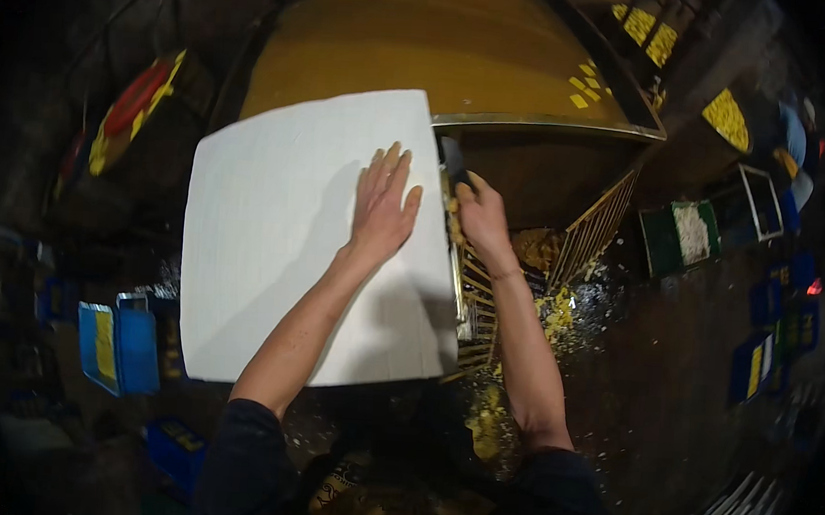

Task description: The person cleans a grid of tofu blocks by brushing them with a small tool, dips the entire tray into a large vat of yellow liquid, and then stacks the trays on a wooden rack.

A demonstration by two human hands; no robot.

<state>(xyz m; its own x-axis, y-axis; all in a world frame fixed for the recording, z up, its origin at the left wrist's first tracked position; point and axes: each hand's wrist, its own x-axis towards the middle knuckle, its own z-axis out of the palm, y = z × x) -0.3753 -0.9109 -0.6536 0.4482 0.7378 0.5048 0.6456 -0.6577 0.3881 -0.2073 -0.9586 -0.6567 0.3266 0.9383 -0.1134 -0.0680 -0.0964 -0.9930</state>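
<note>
A large white slab or board (278, 249) lies before me, overlapping the near edge of a brown-topped table (425, 46). My left hand (383, 210) rests flat on it, fingers spread, holding nothing. At the board's right edge my right hand (484, 216) is closed on a tool with a dark handle and a broad dark blade (452, 157), perhaps a knife or scraper; its exact kind cannot be told. Yellowish crumbs (455, 218) lie along that edge beside the hand. Several small yellow pieces (584, 84) sit at the table's right side.
Slatted racks (593, 229) stand under the table's right side. Yellow and white scraps (561, 313) litter the dark floor. A green crate (658, 241) with white material is at right, blue crates (139, 350) at left. A person (795, 139) is at the far right.
</note>
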